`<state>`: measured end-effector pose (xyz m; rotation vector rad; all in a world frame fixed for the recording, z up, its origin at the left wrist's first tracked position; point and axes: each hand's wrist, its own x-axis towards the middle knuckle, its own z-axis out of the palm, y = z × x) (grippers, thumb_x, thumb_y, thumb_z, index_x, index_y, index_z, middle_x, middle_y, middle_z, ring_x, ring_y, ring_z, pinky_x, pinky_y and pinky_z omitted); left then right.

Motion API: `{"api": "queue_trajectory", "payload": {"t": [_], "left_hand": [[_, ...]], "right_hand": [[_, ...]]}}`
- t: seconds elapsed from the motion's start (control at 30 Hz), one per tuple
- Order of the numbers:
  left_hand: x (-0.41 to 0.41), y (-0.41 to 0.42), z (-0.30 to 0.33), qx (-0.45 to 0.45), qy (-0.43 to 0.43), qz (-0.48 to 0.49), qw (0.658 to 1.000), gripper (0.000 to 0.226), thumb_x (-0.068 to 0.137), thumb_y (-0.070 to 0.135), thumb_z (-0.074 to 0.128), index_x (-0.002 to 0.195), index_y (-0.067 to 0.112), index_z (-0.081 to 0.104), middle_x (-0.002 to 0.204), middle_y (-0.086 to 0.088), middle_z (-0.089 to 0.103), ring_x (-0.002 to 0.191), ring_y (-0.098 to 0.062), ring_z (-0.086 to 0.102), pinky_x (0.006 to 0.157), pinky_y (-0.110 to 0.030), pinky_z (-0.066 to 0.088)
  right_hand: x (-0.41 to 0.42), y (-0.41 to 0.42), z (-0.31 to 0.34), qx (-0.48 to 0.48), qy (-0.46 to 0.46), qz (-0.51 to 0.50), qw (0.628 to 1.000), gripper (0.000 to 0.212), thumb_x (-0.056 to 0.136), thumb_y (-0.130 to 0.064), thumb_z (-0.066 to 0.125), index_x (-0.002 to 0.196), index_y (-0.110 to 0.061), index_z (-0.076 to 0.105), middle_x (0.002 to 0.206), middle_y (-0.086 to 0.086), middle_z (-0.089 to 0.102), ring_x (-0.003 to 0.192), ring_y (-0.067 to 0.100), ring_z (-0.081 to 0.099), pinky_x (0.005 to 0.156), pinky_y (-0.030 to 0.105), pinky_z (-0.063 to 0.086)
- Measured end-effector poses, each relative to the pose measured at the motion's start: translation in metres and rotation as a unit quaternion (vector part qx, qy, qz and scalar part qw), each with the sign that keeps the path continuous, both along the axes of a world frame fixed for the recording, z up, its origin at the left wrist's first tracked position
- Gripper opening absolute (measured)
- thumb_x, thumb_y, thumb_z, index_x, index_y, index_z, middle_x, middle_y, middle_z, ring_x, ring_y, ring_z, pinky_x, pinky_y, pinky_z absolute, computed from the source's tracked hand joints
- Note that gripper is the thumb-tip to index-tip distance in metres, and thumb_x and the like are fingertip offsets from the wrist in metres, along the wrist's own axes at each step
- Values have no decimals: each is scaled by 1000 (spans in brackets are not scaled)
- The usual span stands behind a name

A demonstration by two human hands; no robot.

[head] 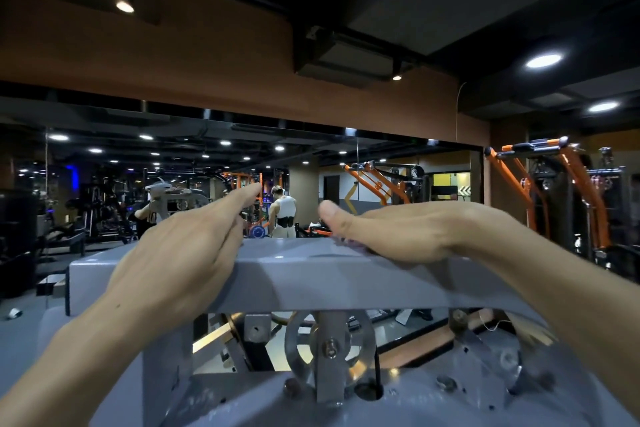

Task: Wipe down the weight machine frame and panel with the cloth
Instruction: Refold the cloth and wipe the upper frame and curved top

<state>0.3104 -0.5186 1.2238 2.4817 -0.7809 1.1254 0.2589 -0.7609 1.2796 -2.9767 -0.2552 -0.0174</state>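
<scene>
The grey weight machine's top frame bar (311,274) runs across the middle of the head view. My right hand (398,232) lies flat on top of it, palm down with the thumb sticking out to the left. A small crumpled edge of bluish cloth (348,242) shows under the palm; the rest of it is hidden. Over the bar's left end is my left hand (183,246), fingers straight and pointing forward, holding nothing. Below the bar are a metal pulley wheel (329,340) and the lower grey panel (433,402).
A mirror wall (207,166) stands just behind the machine and reflects the gym, with a person in a white top (284,215). Orange and black machines (554,201) stand to the right. The floor at left holds a bench (65,236) and a small white object (14,313).
</scene>
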Motion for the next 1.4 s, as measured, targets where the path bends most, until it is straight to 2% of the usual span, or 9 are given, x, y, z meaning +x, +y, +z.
{"api": "queue_trajectory", "payload": {"t": [0.2,0.33,0.5,0.57,0.63,0.83,0.97,1.13,1.4], "left_hand": [[6,-2,-2,-59,12,-10,998,48,106,38,29,155,42,30,146,23,53,134,-8,52,106,-35,46],[10,-1,-4,-66,8,-29,997,47,107,39,30,153,41,33,146,20,54,134,-8,52,108,-36,45],[5,6,0,-111,0,-60,992,43,107,34,36,149,39,44,142,20,58,132,-2,52,109,-26,42],[1,16,1,-134,-12,-60,989,42,106,34,36,146,38,48,139,21,60,130,0,53,107,-22,42],[-2,28,2,-156,-22,-61,986,41,106,35,35,144,37,51,135,21,62,126,-2,57,108,-30,47],[-4,65,-1,-204,-48,-28,978,37,107,25,39,139,35,55,128,23,66,101,-23,71,96,-46,55],[-1,84,-3,-236,-61,-35,969,37,108,19,40,137,35,57,124,22,67,107,1,64,95,-29,52],[0,109,-3,-267,-82,-48,959,36,109,16,39,134,31,59,119,21,69,112,7,62,92,-8,44],[-1,141,-8,-291,-83,-75,950,34,109,15,39,131,28,62,118,21,69,111,10,62,89,-5,45]], "right_hand": [[-18,-28,-7,-12,-36,-63,997,94,80,-83,-5,156,-41,33,162,-11,36,149,15,33,122,42,21],[-32,-20,-27,-45,-123,-12,991,104,78,-85,-6,146,-24,45,147,-3,52,133,17,50,115,36,36],[-42,-9,-68,-111,-312,-6,944,82,93,-72,-4,157,-30,26,155,-16,39,144,6,28,116,17,10],[-37,-6,-88,-124,-422,-17,898,79,101,-67,12,153,-15,42,148,-3,54,140,13,34,120,21,15],[-28,0,-109,-116,-480,-19,869,81,102,-64,27,150,-1,46,149,14,54,144,27,40,124,39,20],[-2,45,-141,-129,-524,-5,842,96,100,-73,23,158,4,24,167,26,16,155,42,14,122,58,17],[15,94,-141,-120,-533,32,837,98,99,-74,22,159,4,19,167,27,10,156,41,9,122,56,15],[37,173,-136,-135,-528,82,835,99,99,-73,21,160,4,7,167,30,-1,156,42,-3,125,54,3],[53,260,-125,-182,-512,106,833,97,101,-68,9,155,11,-9,164,33,-12,153,43,-21,123,53,-14]]}}
